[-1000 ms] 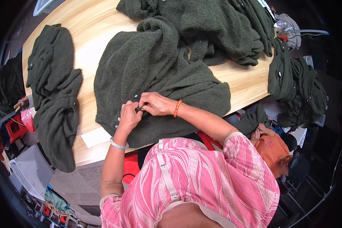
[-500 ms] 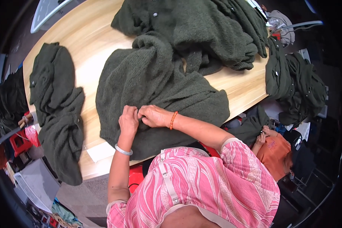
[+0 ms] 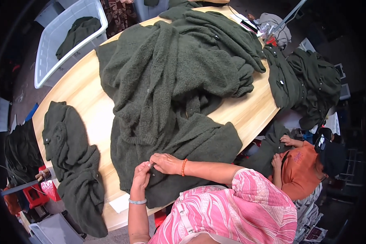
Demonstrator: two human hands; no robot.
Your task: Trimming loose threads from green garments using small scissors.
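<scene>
Dark green knit cardigan cloth (image 3: pixel 199 142) lies spread before me at the table's near edge. Both my hands meet just over its near part. My left hand (image 3: pixel 142 174), below a pale bangle, is closed with thumb and fingers pressed together. Fingertips of my right hand (image 3: pixel 167 164), with an orange bead bracelet on its wrist, touch those of the left in a pinch. Whatever is between them is too small to make out. Beyond, a thick folded heap of the same knit (image 3: pixel 146 89) lies partly over the near cloth, its ribbed edge toward me.
At left on the wooden table (image 3: pixel 89 110) lies another green knit garment (image 3: pixel 71 150), beside a white paper (image 3: pixel 120 203). More garments (image 3: pixel 286 77) hang over the right edge. A clear bin (image 3: pixel 71 44) stands far left. A co-worker in orange (image 3: pixel 299 171) handles green cloth at right.
The view has shifted, bringing the bin into sight at far left. A folded part of the heap now covers more of the near cloth. My hands stay together, pinching.
</scene>
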